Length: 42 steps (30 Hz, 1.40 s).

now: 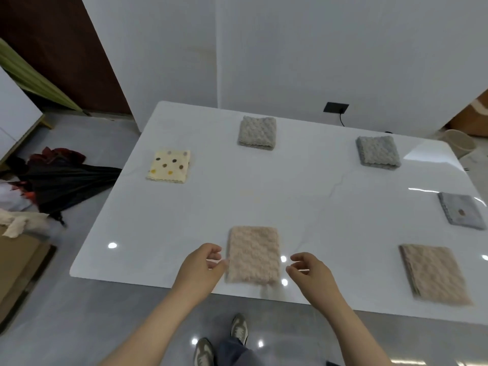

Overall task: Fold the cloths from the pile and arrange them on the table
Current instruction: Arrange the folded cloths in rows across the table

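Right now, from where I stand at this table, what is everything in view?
table: one, white, centre
pink cloth: one, pale pink, near edge between the hands
tan cloth: one, tan, near right corner
blue-grey cloth: one, blue-grey, right edge
grey cloth: one, grey, far right
beige-grey cloth: one, beige-grey, far middle
spotted cloth: one, cream with dots, left side
umbrella: one, black, floor at left
shoes: two, grey, floor below
left hand: one, empty, at pink cloth's left edge
right hand: one, empty, right of pink cloth, apart
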{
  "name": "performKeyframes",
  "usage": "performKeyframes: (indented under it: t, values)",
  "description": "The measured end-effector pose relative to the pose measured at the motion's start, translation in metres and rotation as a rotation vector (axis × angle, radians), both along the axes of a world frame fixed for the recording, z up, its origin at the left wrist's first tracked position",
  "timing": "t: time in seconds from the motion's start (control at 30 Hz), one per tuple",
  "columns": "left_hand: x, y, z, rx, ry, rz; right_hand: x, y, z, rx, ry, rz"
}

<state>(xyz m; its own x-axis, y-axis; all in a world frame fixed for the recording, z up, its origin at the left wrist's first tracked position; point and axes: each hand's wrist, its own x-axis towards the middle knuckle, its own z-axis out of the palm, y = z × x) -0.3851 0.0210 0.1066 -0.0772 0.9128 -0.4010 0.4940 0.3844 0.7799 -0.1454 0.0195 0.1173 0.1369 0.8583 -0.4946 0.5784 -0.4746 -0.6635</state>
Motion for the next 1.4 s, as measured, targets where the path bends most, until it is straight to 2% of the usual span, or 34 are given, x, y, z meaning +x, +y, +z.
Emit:
performKeyframes:
  t: [0.27,0.53,0.73,0.87,1.1,1.4]
  values:
    - [0.010,0.006,-0.034,-0.171,0.046,-0.010,-0.011,0.016,-0.042,-0.119,-0.026,0.045]
    - [0.027,0.009,-0.076,-0.324,0.017,0.112,-0.031,0.031,-0.088,-0.182,-0.139,0.051]
    - [0.036,0.019,-0.093,-0.260,-0.026,0.137,-0.037,0.026,-0.099,-0.154,-0.195,0.022]
    - [0.041,0.028,-0.101,-0.260,0.001,0.061,-0.036,0.027,-0.103,-0.168,-0.150,-0.008]
    - [0.035,0.040,-0.100,-0.224,-0.018,0.057,-0.031,0.033,-0.100,-0.117,0.053,-0.115]
    - [0.034,0.052,-0.101,-0.213,-0.010,0.049,-0.033,0.050,-0.099,-0.114,0.015,-0.118]
